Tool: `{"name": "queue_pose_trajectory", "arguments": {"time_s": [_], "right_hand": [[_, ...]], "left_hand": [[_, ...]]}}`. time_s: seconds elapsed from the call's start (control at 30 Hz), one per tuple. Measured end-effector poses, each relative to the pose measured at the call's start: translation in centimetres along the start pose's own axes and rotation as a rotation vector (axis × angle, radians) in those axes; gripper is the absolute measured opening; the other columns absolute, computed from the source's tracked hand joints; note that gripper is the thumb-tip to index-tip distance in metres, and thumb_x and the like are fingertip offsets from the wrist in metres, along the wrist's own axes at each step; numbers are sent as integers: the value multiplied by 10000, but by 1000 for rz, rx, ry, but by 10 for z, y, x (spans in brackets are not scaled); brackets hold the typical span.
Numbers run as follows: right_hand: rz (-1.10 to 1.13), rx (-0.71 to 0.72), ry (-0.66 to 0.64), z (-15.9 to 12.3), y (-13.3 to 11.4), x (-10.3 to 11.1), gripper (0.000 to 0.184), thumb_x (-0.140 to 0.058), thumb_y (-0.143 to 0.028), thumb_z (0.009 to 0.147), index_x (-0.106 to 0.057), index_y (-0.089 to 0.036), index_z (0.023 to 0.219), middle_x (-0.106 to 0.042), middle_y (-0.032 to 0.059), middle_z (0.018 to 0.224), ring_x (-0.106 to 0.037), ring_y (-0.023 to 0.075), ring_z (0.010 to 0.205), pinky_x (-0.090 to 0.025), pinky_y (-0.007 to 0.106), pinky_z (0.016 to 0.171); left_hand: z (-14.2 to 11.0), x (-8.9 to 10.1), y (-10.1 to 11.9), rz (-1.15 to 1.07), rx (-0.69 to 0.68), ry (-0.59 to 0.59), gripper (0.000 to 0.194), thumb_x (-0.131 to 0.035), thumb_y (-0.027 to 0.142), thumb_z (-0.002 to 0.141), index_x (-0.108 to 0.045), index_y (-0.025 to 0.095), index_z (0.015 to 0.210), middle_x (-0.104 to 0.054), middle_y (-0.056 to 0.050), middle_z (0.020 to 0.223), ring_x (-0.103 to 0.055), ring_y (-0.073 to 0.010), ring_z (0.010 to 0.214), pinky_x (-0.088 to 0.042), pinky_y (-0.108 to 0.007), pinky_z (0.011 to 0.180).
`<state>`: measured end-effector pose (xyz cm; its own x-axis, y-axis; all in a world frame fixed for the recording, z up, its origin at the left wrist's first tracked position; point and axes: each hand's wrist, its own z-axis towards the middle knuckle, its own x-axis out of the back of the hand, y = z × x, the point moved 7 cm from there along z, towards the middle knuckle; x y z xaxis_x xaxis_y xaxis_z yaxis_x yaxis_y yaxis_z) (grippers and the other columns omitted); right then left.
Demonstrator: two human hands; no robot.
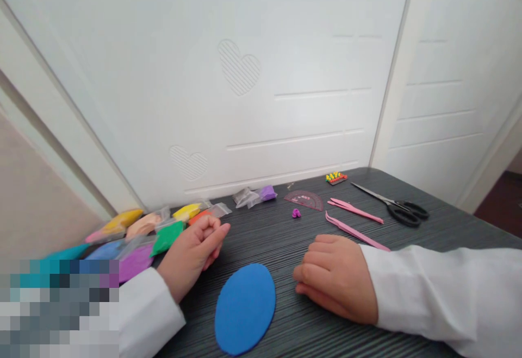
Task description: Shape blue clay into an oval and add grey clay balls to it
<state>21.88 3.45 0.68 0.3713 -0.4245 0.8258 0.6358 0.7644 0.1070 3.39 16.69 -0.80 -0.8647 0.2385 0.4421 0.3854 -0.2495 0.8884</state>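
A flat blue oval of modelling clay [245,309] lies on the dark table between my hands, touched by neither. Just beyond its upper left edge, my left hand [199,252] is closed with curled fingers and the thumb pointing right; nothing shows in it. To the oval's right, my right hand [336,276] rests on the tabletop, fingers together and curled under. Its palm side is hidden, and no object shows there. A small purple clay piece [296,213] sits farther back. Pink tweezers [354,231] lie beyond my right hand.
Bags of coloured clay, including a green one [168,238], line the left side. At the back are a purple bag [267,193], a protractor [305,200] and colourful pins [336,177]. Another pink tool [355,211] and black-handled scissors [402,212] lie right. A white panel [305,64] stands behind.
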Motion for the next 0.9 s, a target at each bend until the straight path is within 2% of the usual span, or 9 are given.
{"name": "queue_pose_trajectory", "arguments": {"time_s": [0.1, 0.17, 0.27, 0.37, 0.5, 0.57, 0.7, 0.8, 0.9], "right_hand": [[-21, 0, -8, 1, 0, 1, 259, -403, -342, 921, -574, -178, 816, -580, -21, 664, -452, 131, 602, -302, 303, 588], [-29, -8, -12, 1, 0, 2, 317, -410, -407, 914, -559, -179, 750, -564, -20, 640, -445, 129, 587, -300, 307, 581], [-18, -11, -16, 0, 1, 4, 353, -456, -477, 880, -539, -179, 709, -553, -21, 634, -439, 125, 581, -302, 303, 576], [0, 12, -18, 0, -1, 5, 258, -459, -382, 899, -576, -169, 811, -589, -7, 703, -465, 132, 635, -325, 297, 607], [11, 42, -25, -1, -2, 4, 200, -426, -254, 917, -573, -153, 1008, -632, 16, 823, -498, 143, 723, -342, 295, 647], [6, 43, -29, -1, -2, 4, 204, -421, -272, 918, -582, -154, 962, -620, 13, 784, -484, 144, 692, -332, 300, 631], [-10, 25, -31, 0, -2, 6, 306, -437, -385, 898, -546, -175, 704, -549, -1, 651, -427, 137, 602, -294, 309, 590], [-14, 13, -30, 1, -3, 8, 338, -473, -439, 867, -509, -181, 652, -520, -8, 618, -406, 131, 575, -272, 310, 566], [-8, 4, -31, 1, -3, 8, 294, -490, -411, 851, -517, -179, 672, -523, -6, 627, -408, 132, 578, -274, 315, 561]], "left_hand": [[1, 0, 1, -25, -38, -23, 249, -485, 454, 840, -440, 214, 887, -468, 95, 529, -371, -63, 414, -283, -156, 392], [2, -2, 0, -34, -51, -44, 280, -526, 435, 821, -462, 218, 986, -488, 82, 577, -415, -75, 471, -319, -164, 423], [2, -3, 1, -45, -61, -60, 329, -605, 398, 774, -496, 203, 1015, -511, 62, 640, -459, -88, 551, -377, -183, 491], [3, -3, 4, -54, -68, -48, 343, -632, 363, 754, -518, 185, 1024, -567, 23, 775, -505, -100, 625, -421, -206, 556], [3, -2, 6, -53, -77, -22, 320, -571, 348, 797, -532, 165, 1057, -604, -30, 916, -524, -106, 655, -441, -229, 592], [2, -1, 6, -63, -84, -19, 324, -518, 355, 825, -513, 170, 1090, -600, -25, 890, -506, -101, 615, -426, -223, 545], [1, -1, 4, -94, -85, -23, 300, -453, 396, 852, -486, 200, 1077, -533, 41, 674, -404, -80, 479, -313, -188, 420], [1, -1, 1, -109, -68, -28, 262, -496, 432, 836, -521, 189, 932, -473, 65, 568, -359, -68, 448, -253, -174, 405], [1, -1, 0, -142, -52, -31, 302, -513, 467, 823, -509, 176, 741, -399, 73, 490, -324, -68, 438, -242, -183, 412]]}}
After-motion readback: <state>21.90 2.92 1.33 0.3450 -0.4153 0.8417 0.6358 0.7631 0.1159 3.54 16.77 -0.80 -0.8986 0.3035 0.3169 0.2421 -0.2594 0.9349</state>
